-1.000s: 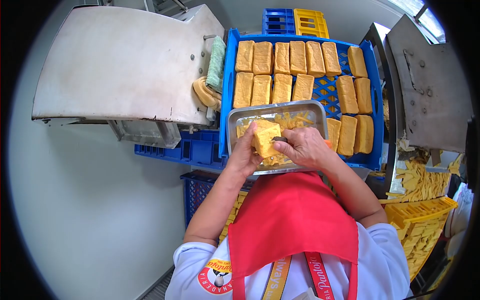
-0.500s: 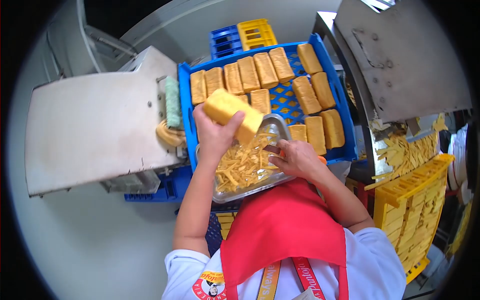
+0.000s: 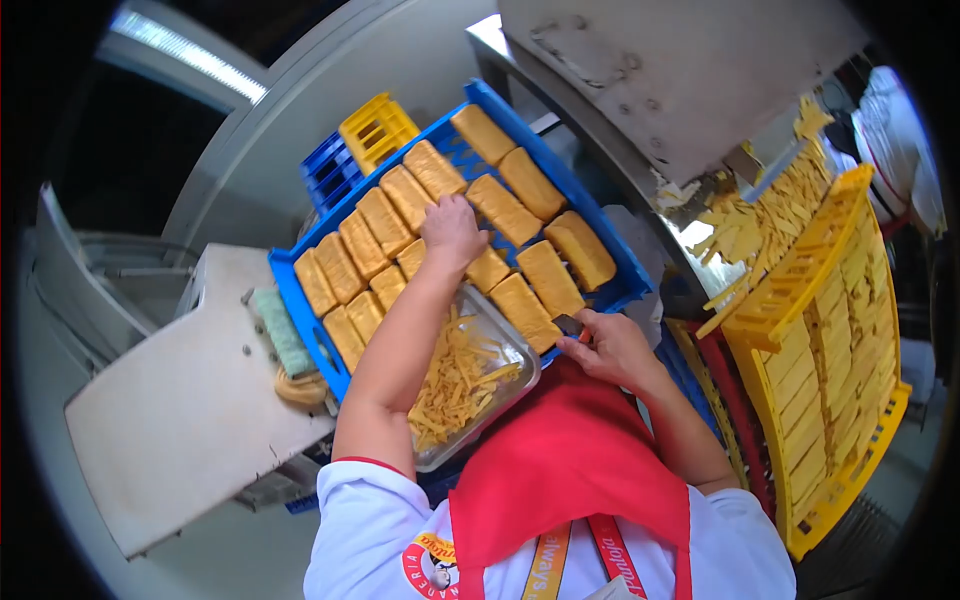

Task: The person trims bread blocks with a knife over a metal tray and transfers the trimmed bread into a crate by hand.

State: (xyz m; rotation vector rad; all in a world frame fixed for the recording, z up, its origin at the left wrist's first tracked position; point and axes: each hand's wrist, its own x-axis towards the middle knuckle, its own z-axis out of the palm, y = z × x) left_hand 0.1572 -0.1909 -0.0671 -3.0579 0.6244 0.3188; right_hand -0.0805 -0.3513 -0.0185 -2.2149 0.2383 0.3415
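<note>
My left hand (image 3: 453, 232) reaches into the blue crate (image 3: 628, 262), its fingers curled downward among golden-brown bread loaves (image 3: 378, 222). My own hand hides whatever lies under those fingers. A loaf (image 3: 412, 258) sits just to its left, and another loaf (image 3: 487, 270) is below and to its right. Near the crate's front edge, my right hand (image 3: 615, 350) is closed around a knife (image 3: 568, 324) with a short blade and an orange-red handle. Between my arms, a metal pan (image 3: 530, 375) holds a heap of crust trimmings (image 3: 455, 385).
A pale machine panel (image 3: 180, 400) stands at left beside a green cloth roll (image 3: 280, 330). On the right are a metal machine (image 3: 690, 80), a pile of yellowish strips (image 3: 745, 235) and a yellow crate (image 3: 800, 300). Another person's white clothing (image 3: 890, 120) shows behind.
The loaf held up over the pan in my left hand is no longer visible, and that hand has moved forward into the crate. My right hand keeps the knife. The view has rotated.
</note>
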